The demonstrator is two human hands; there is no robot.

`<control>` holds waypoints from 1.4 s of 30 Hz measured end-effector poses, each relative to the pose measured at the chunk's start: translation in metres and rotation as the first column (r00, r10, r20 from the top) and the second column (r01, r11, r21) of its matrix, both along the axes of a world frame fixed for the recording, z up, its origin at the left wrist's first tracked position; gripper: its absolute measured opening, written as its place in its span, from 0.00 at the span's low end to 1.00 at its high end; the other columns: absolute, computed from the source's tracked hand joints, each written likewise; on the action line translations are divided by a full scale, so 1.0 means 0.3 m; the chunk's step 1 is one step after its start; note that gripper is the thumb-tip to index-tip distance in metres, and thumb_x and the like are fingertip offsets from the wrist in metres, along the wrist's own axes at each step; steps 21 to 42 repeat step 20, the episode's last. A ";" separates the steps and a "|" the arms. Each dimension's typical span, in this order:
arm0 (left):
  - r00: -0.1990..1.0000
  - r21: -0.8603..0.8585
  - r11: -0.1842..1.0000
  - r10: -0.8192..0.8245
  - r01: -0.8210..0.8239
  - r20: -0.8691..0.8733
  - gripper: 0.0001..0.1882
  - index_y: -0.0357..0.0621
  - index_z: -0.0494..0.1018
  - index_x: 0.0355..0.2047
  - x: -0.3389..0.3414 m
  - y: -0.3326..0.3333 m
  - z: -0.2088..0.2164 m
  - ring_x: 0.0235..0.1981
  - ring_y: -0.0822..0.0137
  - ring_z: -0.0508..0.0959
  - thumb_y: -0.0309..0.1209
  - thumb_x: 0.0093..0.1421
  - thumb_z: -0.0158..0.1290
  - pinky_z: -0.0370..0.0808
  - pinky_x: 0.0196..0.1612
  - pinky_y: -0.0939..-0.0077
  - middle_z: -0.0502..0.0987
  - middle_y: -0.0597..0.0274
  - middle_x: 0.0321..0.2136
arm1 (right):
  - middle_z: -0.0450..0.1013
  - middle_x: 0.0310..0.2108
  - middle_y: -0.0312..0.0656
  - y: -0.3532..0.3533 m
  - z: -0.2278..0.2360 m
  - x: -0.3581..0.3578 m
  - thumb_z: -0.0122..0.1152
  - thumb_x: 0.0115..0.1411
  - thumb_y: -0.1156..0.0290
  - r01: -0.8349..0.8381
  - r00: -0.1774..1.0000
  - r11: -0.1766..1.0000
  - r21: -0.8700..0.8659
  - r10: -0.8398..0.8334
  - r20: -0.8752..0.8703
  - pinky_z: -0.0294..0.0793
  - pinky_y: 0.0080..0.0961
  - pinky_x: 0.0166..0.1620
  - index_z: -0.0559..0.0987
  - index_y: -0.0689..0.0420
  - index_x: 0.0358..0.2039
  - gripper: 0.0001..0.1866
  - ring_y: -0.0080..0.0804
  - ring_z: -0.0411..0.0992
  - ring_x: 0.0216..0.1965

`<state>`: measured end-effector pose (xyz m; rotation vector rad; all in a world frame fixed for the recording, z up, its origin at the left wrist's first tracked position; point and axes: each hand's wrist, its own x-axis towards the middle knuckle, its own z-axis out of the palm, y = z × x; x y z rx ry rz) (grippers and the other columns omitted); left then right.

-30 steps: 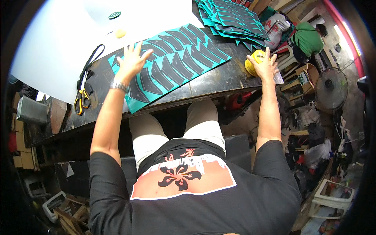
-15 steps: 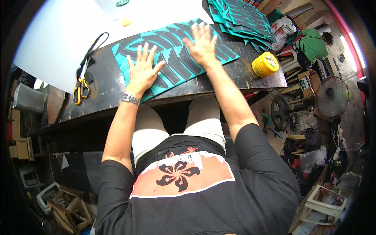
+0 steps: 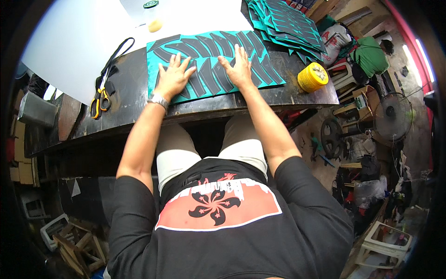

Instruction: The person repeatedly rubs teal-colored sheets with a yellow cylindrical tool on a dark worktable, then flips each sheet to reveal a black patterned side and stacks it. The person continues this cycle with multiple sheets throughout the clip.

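Note:
A teal sheet (image 3: 152,76) lies on the dark table in front of me, covered with rows of curved black pieces. My left hand (image 3: 173,80) rests on its left part, palm down with the fingers spread. On the middle of the sheet lies my right hand (image 3: 238,70), also flat, its thumb held away from the fingers. Neither hand grips anything. To the left of the sheet are scissors (image 3: 101,101) with black and orange handles, a black strap (image 3: 117,53) beside them. A yellow tub (image 3: 312,79) with pale bits on top stands to the right.
A stack of similar teal and black sheets (image 3: 288,28) sits at the table's far right. Large white sheets (image 3: 69,51) cover the far left, with a yellowish lump (image 3: 154,25) and a green round lid (image 3: 150,4). A fan (image 3: 392,116) stands on the cluttered floor at right.
The teal sheet has turned and straightened, its near edge now closer to parallel with the table edge. Both hands have stayed flat on it, the right one shifting slightly nearer.

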<state>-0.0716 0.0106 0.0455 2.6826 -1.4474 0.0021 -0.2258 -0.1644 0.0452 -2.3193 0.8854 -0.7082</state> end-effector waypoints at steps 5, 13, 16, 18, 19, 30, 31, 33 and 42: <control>0.342 -0.699 0.476 -0.635 -0.534 -0.693 0.34 0.48 0.50 0.74 -0.321 -0.115 -0.005 0.73 0.59 0.47 0.53 0.75 0.35 0.46 0.72 0.68 0.48 0.54 0.73 | 0.38 0.77 0.50 0.305 0.056 -0.041 0.35 0.68 0.30 -0.631 0.680 0.596 0.497 0.116 0.724 0.35 0.34 0.75 0.43 0.62 0.74 0.52 0.41 0.35 0.77; 0.164 -0.576 0.470 -0.662 -0.669 -0.731 0.35 0.49 0.52 0.73 -0.549 -0.073 0.039 0.52 0.71 0.62 0.56 0.74 0.36 0.61 0.52 0.78 0.64 0.60 0.53 | 0.36 0.77 0.50 0.300 0.169 -0.105 0.20 0.62 0.21 -0.714 0.632 0.387 0.584 -0.003 0.775 0.36 0.44 0.75 0.39 0.58 0.75 0.57 0.41 0.36 0.77; 0.178 -0.558 0.479 -0.630 -0.678 -0.756 0.36 0.50 0.53 0.73 -0.450 -0.083 0.052 0.45 0.75 0.68 0.57 0.74 0.37 0.66 0.45 0.82 0.69 0.62 0.45 | 0.38 0.77 0.44 0.381 0.154 -0.118 0.27 0.66 0.26 -0.733 0.626 0.366 0.574 0.032 0.779 0.39 0.35 0.74 0.41 0.58 0.75 0.53 0.37 0.37 0.77; 0.192 -0.549 0.481 -0.608 -0.684 -0.771 0.36 0.50 0.54 0.73 -0.386 -0.081 0.060 0.39 0.78 0.72 0.57 0.74 0.37 0.70 0.40 0.84 0.73 0.64 0.40 | 0.40 0.77 0.44 0.443 0.153 -0.148 0.29 0.68 0.29 -0.737 0.639 0.363 0.571 0.098 0.763 0.38 0.35 0.74 0.43 0.59 0.75 0.50 0.35 0.38 0.77; 0.203 -0.553 0.476 -0.603 -0.684 -0.771 0.36 0.50 0.54 0.73 -0.363 -0.075 0.059 0.37 0.79 0.73 0.58 0.73 0.37 0.72 0.37 0.85 0.75 0.64 0.38 | 0.41 0.76 0.44 0.474 0.154 -0.142 0.31 0.69 0.31 -0.726 0.647 0.397 0.561 0.121 0.753 0.38 0.35 0.74 0.43 0.59 0.75 0.50 0.35 0.39 0.76; 0.203 -0.548 0.473 -0.600 -0.690 -0.774 0.36 0.50 0.54 0.73 -0.364 -0.069 0.054 0.37 0.79 0.73 0.58 0.73 0.37 0.72 0.37 0.85 0.75 0.64 0.38 | 0.30 0.77 0.46 0.500 0.160 -0.170 0.37 0.69 0.32 -0.772 0.611 0.395 0.499 0.242 0.754 0.31 0.38 0.75 0.38 0.60 0.75 0.52 0.40 0.28 0.77; 0.203 -0.548 0.473 -0.600 -0.690 -0.774 0.36 0.50 0.54 0.73 -0.364 -0.069 0.054 0.37 0.79 0.73 0.58 0.73 0.37 0.72 0.37 0.85 0.75 0.64 0.38 | 0.30 0.77 0.46 0.500 0.160 -0.170 0.37 0.69 0.32 -0.772 0.611 0.395 0.499 0.242 0.754 0.31 0.38 0.75 0.38 0.60 0.75 0.52 0.40 0.28 0.77; 0.203 -0.548 0.473 -0.600 -0.690 -0.774 0.36 0.50 0.54 0.73 -0.364 -0.069 0.054 0.37 0.79 0.73 0.58 0.73 0.37 0.72 0.37 0.85 0.75 0.64 0.38 | 0.30 0.77 0.46 0.500 0.160 -0.170 0.37 0.69 0.32 -0.772 0.611 0.395 0.499 0.242 0.754 0.31 0.38 0.75 0.38 0.60 0.75 0.52 0.40 0.28 0.77; 0.203 -0.548 0.473 -0.600 -0.690 -0.774 0.36 0.50 0.54 0.73 -0.364 -0.069 0.054 0.37 0.79 0.73 0.58 0.73 0.37 0.72 0.37 0.85 0.75 0.64 0.38 | 0.30 0.77 0.46 0.500 0.160 -0.170 0.37 0.69 0.32 -0.772 0.611 0.395 0.499 0.242 0.754 0.31 0.38 0.75 0.38 0.60 0.75 0.52 0.40 0.28 0.77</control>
